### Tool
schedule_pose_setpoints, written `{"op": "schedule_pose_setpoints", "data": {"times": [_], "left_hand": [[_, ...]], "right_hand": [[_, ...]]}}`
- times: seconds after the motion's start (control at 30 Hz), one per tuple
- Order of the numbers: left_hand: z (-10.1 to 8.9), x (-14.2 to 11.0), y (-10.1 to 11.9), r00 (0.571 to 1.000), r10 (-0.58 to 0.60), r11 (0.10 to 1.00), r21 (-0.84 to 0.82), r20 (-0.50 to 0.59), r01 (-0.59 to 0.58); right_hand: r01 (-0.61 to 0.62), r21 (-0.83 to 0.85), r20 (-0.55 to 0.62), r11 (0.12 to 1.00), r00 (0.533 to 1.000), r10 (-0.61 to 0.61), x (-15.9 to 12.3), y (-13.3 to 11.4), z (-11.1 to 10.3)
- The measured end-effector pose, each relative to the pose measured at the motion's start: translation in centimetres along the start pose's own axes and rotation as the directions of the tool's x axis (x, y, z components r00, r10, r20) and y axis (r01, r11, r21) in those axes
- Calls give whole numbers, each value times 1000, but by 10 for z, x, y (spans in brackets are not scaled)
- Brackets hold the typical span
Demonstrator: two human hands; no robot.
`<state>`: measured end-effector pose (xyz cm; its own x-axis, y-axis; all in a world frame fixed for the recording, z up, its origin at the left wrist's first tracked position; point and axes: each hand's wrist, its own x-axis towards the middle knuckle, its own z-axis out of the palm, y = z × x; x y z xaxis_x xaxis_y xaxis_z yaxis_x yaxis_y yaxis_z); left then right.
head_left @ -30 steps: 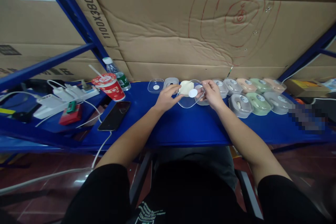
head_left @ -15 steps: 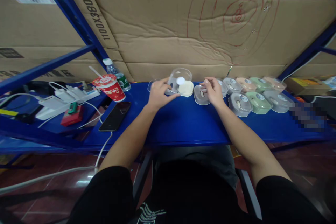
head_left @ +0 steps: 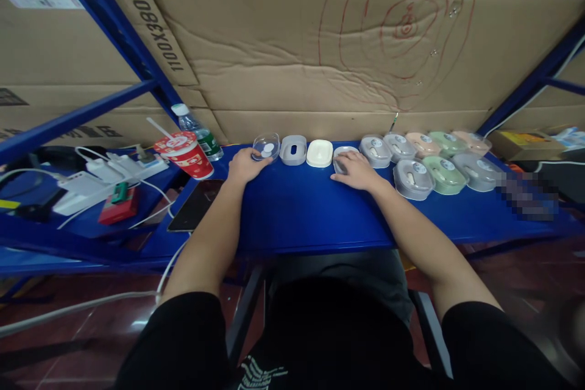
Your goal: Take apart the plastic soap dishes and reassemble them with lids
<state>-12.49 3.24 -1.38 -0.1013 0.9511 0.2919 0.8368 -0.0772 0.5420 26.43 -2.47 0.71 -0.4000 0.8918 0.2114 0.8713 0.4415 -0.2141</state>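
My left hand [head_left: 244, 166] is on the blue shelf top [head_left: 301, 207], its fingertips pinching the near edge of a clear lid [head_left: 266, 147] with a white round sticker. The lid sits tilted at the left end of a row. To its right stand a grey case base [head_left: 293, 150] and a cream case base [head_left: 319, 153]. My right hand [head_left: 355, 172] lies palm down over a grey case [head_left: 340, 155], thumb at its left side and fingers curved over its top.
Several closed cases in grey, green and pink [head_left: 434, 161] stand in two rows at the right. A red cup with a straw [head_left: 185, 153], a water bottle [head_left: 201, 132], a phone [head_left: 194, 205] and power strips with cables [head_left: 109, 173] lie left. Cardboard backs the shelf.
The clear lid, held up in both hands a second ago, went left with my left hand and now sits at the row's left end. My right hand dropped onto the grey case.
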Motion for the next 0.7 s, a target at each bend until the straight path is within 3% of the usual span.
{"op": "schedule_pose_setpoints", "data": {"times": [0.3,0.53,0.7], "left_hand": [[-4,2,2,999,-40,999,12,-8,40],[2,7,-1,998,64,997,-37,-21,-64],[2,7,1,998,57,998,-31,-41,-59]], "right_hand": [[-69,-32,13,997,997,70,-3,2,-3],[-59,-9,49,998,997,60,-3,0,-3],[-63,-4,37,998,997,63,-3,-1,-3]]}}
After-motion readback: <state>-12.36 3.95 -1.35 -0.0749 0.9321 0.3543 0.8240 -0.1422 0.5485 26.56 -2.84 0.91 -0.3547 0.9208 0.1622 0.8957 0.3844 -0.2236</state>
